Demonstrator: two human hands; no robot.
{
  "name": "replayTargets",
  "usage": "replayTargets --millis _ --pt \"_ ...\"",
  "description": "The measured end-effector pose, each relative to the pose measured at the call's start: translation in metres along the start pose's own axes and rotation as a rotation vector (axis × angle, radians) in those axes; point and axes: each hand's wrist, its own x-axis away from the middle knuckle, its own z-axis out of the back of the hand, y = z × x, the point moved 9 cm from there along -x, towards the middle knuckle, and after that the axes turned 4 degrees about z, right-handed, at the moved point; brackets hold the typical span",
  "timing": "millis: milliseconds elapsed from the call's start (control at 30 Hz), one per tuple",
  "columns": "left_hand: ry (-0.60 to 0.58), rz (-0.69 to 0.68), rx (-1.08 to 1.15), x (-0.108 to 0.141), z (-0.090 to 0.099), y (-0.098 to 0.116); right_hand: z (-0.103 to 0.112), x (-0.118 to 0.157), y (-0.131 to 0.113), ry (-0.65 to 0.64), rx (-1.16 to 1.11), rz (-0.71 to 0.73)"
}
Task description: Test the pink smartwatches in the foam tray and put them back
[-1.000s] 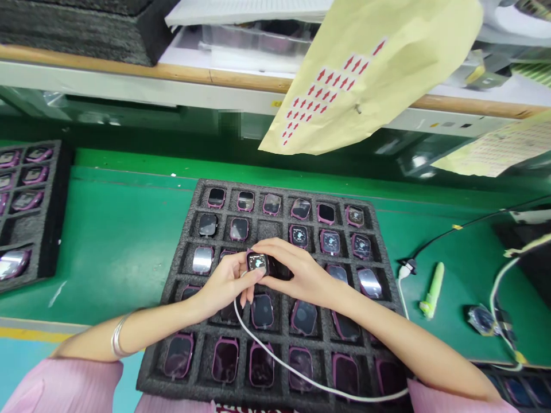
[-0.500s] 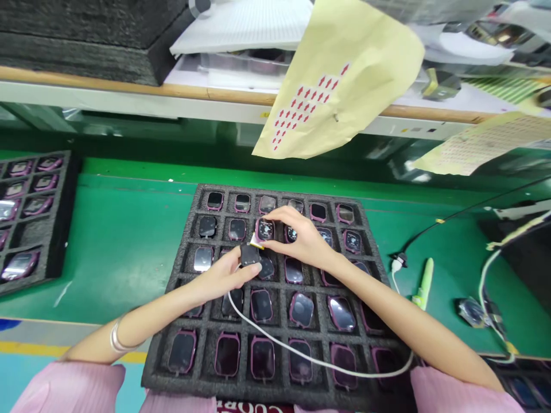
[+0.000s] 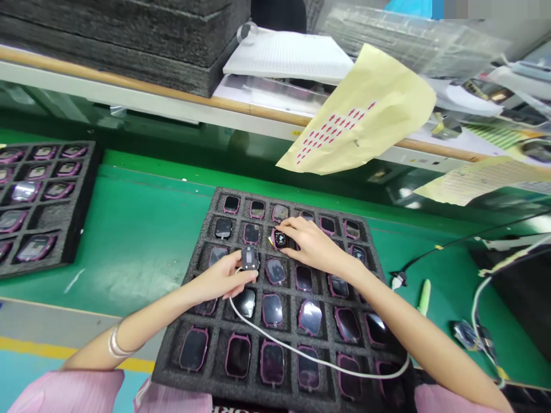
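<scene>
My left hand (image 3: 228, 276) pinches a small square black charger block (image 3: 249, 258), its contact side facing up. From this block a white cable (image 3: 301, 354) loops across the tray to the right. My right hand (image 3: 312, 244) grips a purple-framed smartwatch body (image 3: 280, 238) with a lit dial, at a compartment in the second row. A bit of white and yellow shows at the watch's left edge. Beneath both hands lies a black foam tray (image 3: 160, 362) of similar watches, mostly dark-screened. The charger and the held watch are apart.
A second foam tray (image 3: 87, 198) of watches stands at the left on the green bench (image 3: 129, 229). To the right are a green pen-like tool (image 3: 424, 297), a cable plug (image 3: 398, 279) and a wristwatch (image 3: 464, 334). A yellow paper (image 3: 365, 115) hangs from the shelf above.
The lit watch has come away from the charger block and gone to a compartment with my right hand. My left hand keeps the charger. The whole view has shifted slightly.
</scene>
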Motion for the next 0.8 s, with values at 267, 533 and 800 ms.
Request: replayTargets --millis 267,533,800 --pt "-0.012 -0.03 0.06 0.0 0.003 -0.002 -0.003 -0.048 -0.033 0.01 0.013 0.034" --pt "-0.038 -0.031 0.09 -0.002 0.004 -0.005 0.001 -0.048 -0.027 0.117 -0.106 -0.006" --pt "-0.026 -0.05 0.052 -0.001 0.003 0.0 0.005 -0.011 -0.077 0.076 -0.192 0.193"
